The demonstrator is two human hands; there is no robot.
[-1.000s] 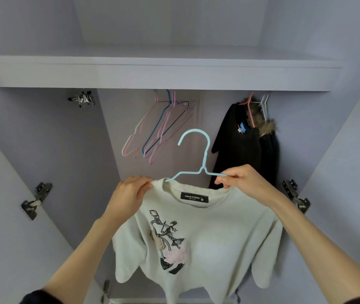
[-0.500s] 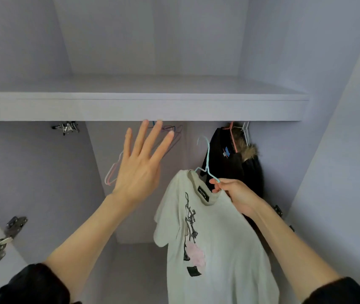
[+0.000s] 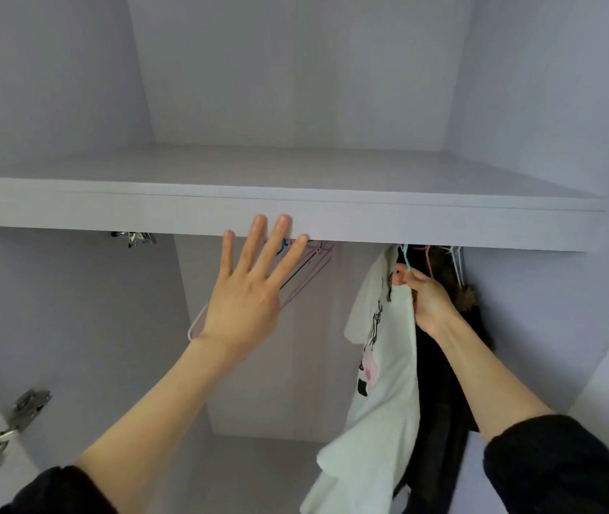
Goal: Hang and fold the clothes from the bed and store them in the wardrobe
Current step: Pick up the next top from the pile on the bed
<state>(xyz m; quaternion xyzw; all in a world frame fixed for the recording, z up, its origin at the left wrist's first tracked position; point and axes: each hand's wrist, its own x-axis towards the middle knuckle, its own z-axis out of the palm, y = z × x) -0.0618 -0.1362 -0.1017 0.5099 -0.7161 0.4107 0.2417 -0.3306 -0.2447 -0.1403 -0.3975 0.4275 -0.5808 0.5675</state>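
A white printed T-shirt (image 3: 384, 369) hangs edge-on from a light blue wire hanger (image 3: 406, 258) just under the wardrobe shelf (image 3: 369, 220). My right hand (image 3: 425, 298) grips the hanger's neck and the shirt's collar, raised up close to the shelf's underside; the hook's top is hidden behind the shelf edge. My left hand (image 3: 247, 291) is held up flat with fingers spread, fingertips reaching the shelf's front edge, holding nothing.
A black coat with a fur trim (image 3: 455, 328) hangs right behind the shirt. Several bare pink and blue hangers (image 3: 306, 265) hang behind my left hand. Door hinges (image 3: 10, 424) sit at the lower left and one (image 3: 134, 237) under the shelf.
My right hand lifted the hanger and shirt up and right, next to the black coat. My left hand, off the shirt since a second ago, rose slightly toward the shelf edge.
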